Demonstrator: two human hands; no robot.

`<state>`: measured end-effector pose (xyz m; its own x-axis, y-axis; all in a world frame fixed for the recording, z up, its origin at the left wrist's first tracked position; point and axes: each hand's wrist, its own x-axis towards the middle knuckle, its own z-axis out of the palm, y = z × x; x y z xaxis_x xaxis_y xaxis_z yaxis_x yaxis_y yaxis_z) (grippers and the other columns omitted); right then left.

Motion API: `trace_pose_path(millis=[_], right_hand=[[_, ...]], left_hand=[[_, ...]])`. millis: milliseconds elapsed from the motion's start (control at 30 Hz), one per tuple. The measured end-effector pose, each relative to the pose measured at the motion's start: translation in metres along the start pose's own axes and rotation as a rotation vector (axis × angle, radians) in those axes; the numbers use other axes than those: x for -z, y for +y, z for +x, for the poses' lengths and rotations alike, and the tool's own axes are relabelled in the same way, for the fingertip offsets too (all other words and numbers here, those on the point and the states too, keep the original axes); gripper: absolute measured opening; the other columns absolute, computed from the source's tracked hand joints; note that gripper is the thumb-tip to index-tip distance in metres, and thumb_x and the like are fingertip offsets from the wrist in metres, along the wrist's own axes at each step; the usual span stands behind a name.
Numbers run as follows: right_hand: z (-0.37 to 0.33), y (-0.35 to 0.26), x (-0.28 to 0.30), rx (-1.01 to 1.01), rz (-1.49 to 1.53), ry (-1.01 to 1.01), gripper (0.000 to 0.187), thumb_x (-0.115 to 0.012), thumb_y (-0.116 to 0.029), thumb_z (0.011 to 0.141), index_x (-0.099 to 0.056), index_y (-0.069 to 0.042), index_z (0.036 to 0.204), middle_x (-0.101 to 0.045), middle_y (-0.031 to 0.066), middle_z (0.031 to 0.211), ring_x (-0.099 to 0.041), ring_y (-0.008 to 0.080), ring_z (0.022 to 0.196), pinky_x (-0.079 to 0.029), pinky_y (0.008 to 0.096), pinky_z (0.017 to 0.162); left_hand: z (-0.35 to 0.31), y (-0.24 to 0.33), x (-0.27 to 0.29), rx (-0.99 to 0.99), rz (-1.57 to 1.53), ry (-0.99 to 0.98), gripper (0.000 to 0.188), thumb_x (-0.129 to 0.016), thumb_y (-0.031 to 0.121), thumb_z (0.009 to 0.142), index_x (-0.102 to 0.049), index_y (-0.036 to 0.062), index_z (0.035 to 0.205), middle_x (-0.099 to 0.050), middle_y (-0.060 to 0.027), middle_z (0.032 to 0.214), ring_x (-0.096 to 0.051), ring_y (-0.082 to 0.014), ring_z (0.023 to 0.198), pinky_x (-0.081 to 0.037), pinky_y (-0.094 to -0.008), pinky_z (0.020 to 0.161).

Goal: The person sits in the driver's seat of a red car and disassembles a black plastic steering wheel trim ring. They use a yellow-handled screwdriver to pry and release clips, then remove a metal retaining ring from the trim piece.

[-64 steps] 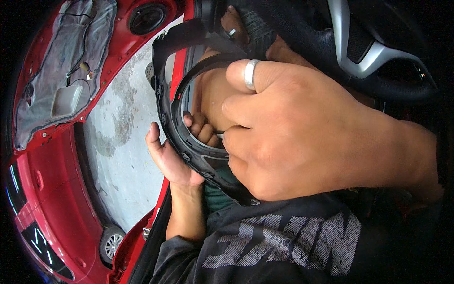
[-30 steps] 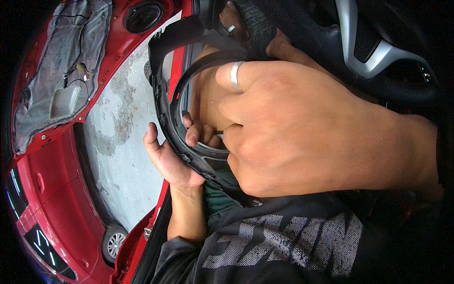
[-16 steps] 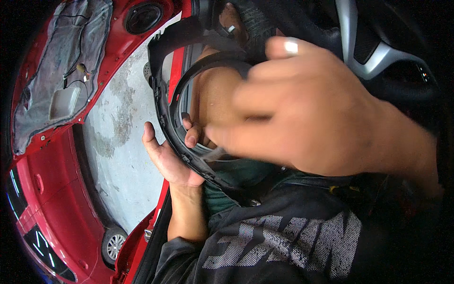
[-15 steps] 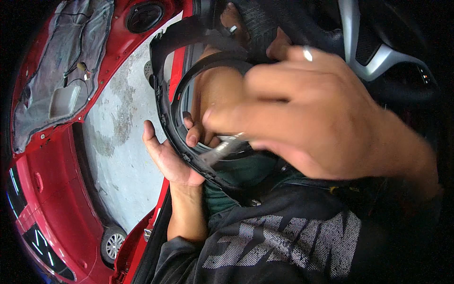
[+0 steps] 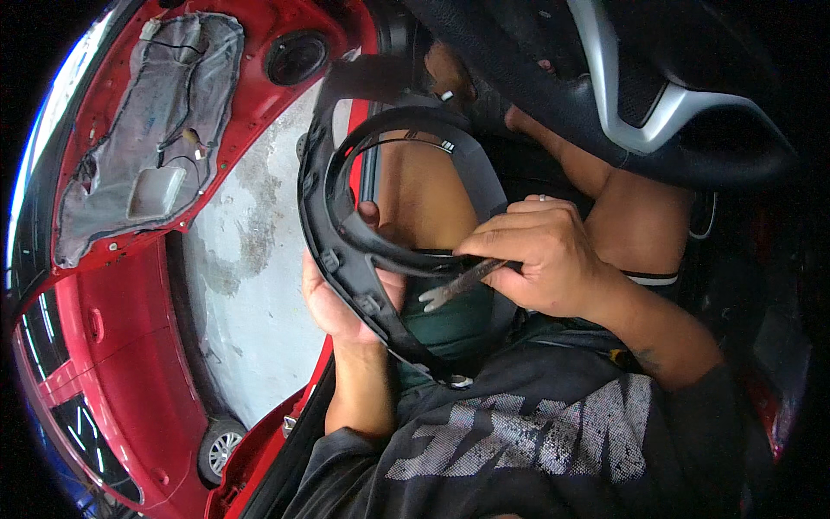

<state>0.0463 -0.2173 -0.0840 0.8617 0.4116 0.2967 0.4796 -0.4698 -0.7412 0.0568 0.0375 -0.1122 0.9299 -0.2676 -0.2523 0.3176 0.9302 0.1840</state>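
Note:
A curved black plastic trim piece (image 5: 313, 208) with a round ring in it lies tilted over my lap. My left hand (image 5: 327, 303) supports its outer edge from beneath, the fingers partly hidden behind the plastic. With my right hand (image 5: 545, 255) I grip a metal pry tool (image 5: 451, 288) whose forked tip points left, over the lower part of the trim. The fingers of that hand also meet the right side of the ring; whether they pinch it, I cannot tell. Small clip tabs (image 5: 370, 303) line the trim's outer edge.
A black steering wheel (image 5: 510, 95) with a silver spoke stands at the upper right. To the left, an opened red car door shows a grey lining (image 5: 164, 112), loose wires and a round speaker (image 5: 296, 59). Another red car (image 5: 130, 333) stands beyond the grey floor (image 5: 251, 285).
My right hand has drawn back from over the ring and sits lower, on its right side, with the pry tool. The trim appears turned slightly, and my left hand's fingers have moved behind it.

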Motion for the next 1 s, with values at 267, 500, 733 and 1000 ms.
trace_pose_path(millis=[267,500,733,1000], right_hand=[[-0.005,-0.014,0.003,-0.018,0.105,0.103,0.025,-0.080,-0.009,0.072,-0.077,-0.007,0.097,-0.076,0.0105,0.091,-0.074,0.0304,0.083,-0.055,0.0404,0.075],[-0.015,-0.023,-0.009,0.051,-0.046,0.213,0.028,-0.082,-0.009,0.068,-0.077,-0.009,0.096,-0.075,0.0064,0.084,-0.071,0.0266,0.073,-0.053,0.0373,0.067],[-0.018,-0.031,-0.016,0.085,-0.187,0.207,0.033,-0.085,-0.015,0.066,-0.077,-0.011,0.098,-0.071,0.0007,0.080,-0.065,0.0191,0.066,-0.047,0.0356,0.061],[-0.002,-0.033,-0.012,-0.039,-0.099,0.066,0.032,-0.079,-0.021,0.072,-0.075,-0.010,0.101,-0.069,0.0021,0.085,-0.068,0.0222,0.076,-0.052,0.0382,0.068]], left_hand=[[-0.011,-0.022,0.023,-0.071,0.602,-0.242,0.037,-0.054,0.036,0.106,-0.056,0.0104,0.133,-0.068,-0.0129,0.122,-0.067,-0.0275,0.111,-0.056,-0.0469,0.096],[-0.015,-0.011,0.023,-0.031,0.727,-0.008,0.041,-0.081,0.032,0.090,-0.063,0.0110,0.120,-0.071,-0.0083,0.104,-0.070,-0.0235,0.095,-0.058,-0.0362,0.083],[-0.016,-0.012,0.037,-0.147,0.667,-0.200,0.034,-0.070,0.040,0.099,-0.051,0.0139,0.109,-0.058,-0.0057,0.089,-0.064,-0.0209,0.079,-0.061,-0.0388,0.073],[-0.007,0.003,0.041,-0.034,0.542,-0.155,0.042,-0.080,0.038,0.089,-0.054,0.0083,0.101,-0.059,-0.0087,0.083,-0.069,-0.0272,0.083,-0.062,-0.0430,0.081]])
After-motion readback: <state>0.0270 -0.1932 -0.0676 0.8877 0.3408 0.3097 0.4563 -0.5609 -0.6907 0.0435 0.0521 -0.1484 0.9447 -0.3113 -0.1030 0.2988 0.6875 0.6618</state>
